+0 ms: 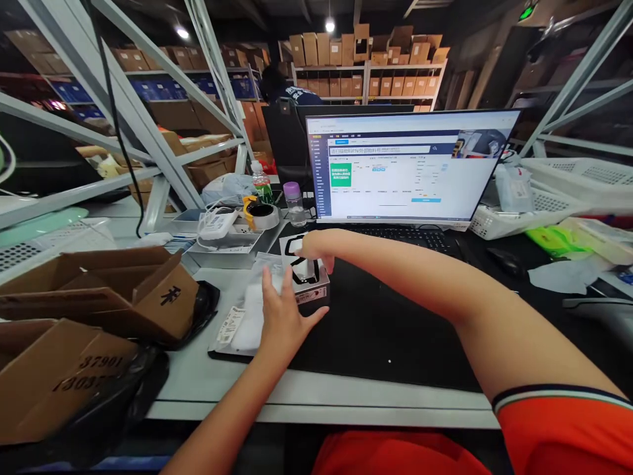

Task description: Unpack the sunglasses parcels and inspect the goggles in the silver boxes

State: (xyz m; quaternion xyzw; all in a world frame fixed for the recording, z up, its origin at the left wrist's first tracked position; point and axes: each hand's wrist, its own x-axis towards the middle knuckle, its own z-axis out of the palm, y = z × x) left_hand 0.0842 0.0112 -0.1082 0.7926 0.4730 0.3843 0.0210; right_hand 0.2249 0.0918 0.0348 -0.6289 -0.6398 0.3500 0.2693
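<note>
Only legible print: "37901" on the brown carton [59,382], lower left.

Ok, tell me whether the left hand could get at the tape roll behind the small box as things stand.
Probably not directly. The left hand rests on the clear bag, and the small box with the right hand on it lies between it and the tape roll. It would have to go around them.

Left hand [281,315]: we rest it open on the clear plastic bag [247,310].
Right hand [312,249]: we grip the small box [309,280].
</note>
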